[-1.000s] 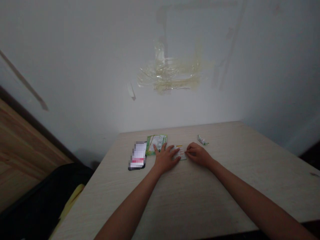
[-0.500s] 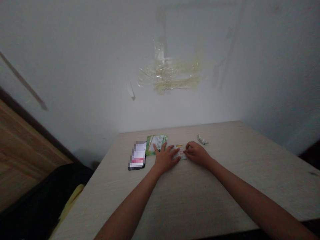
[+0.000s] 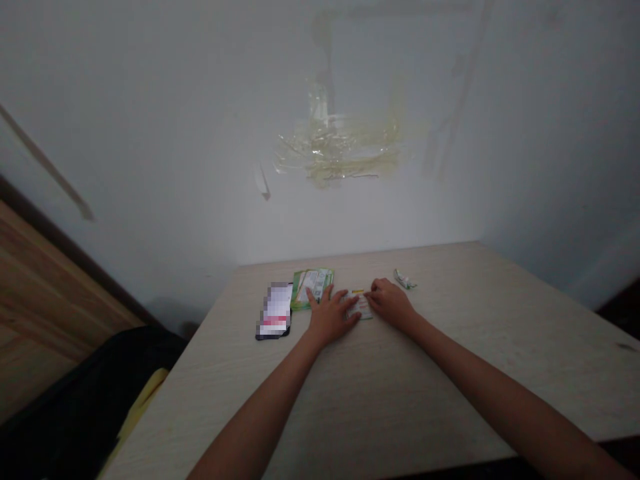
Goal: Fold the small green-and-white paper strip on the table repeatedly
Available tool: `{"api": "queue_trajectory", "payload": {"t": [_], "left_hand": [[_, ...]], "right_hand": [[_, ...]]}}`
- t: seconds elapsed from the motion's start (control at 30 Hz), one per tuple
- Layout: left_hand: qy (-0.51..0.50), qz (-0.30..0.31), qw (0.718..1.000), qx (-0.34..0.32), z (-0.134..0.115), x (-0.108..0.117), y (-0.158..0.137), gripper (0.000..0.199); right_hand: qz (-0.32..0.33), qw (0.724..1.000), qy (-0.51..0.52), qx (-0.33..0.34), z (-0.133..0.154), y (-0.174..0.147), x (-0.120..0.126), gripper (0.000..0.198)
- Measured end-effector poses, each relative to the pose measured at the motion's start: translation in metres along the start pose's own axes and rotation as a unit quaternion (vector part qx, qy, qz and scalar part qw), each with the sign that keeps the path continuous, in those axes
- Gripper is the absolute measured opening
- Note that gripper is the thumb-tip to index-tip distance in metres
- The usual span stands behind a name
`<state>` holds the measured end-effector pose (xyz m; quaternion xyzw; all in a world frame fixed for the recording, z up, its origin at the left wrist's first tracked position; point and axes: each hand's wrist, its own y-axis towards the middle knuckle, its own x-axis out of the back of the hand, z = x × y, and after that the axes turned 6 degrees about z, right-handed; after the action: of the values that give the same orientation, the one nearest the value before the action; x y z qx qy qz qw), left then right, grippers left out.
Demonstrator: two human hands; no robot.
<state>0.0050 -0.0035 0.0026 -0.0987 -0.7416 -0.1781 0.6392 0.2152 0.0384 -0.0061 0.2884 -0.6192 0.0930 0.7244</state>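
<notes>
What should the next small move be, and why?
Perhaps pinch the card by its right edge with the right hand: it sits at that edge, though whether it grips is unclear, while the left hand lies spread partly over the card, likely steadying it.

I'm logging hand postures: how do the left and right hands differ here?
The left hand spreads its fingers wide; the right hand bunches its fingers together. The left hand covers part of the small printed packet; the right hand is at that packet's right edge. Both are bare.
</notes>
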Motion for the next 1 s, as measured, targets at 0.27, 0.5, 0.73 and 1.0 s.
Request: {"api": "queue_trajectory", "payload": {"t": [0.27,0.5,0.73,1.0], "left_hand": [[-0.011,-0.011,1.0,-0.005,0.0012,-0.0039,0.0014,0.045],[-0.008,-0.005,1.0,0.0,0.0013,-0.004,0.0026,0.046],[-0.005,-0.007,1.0,-0.002,0.0015,-0.0035,0.003,0.045],[-0.006,-0.004,1.0,0.001,0.0017,-0.0038,0.0029,0.045]], "right_hand": [[0.037,0.998,-0.032,-0.038,0.005,0.0055,0.0008,0.026],[0.046,0.996,-0.043,-0.056,0.009,0.0052,0.0035,0.029],[0.048,0.995,-0.041,-0.077,0.0096,0.006,0.0025,0.029],[0.031,0.995,-0.034,-0.088,0.009,0.0056,-0.0003,0.029]]}}
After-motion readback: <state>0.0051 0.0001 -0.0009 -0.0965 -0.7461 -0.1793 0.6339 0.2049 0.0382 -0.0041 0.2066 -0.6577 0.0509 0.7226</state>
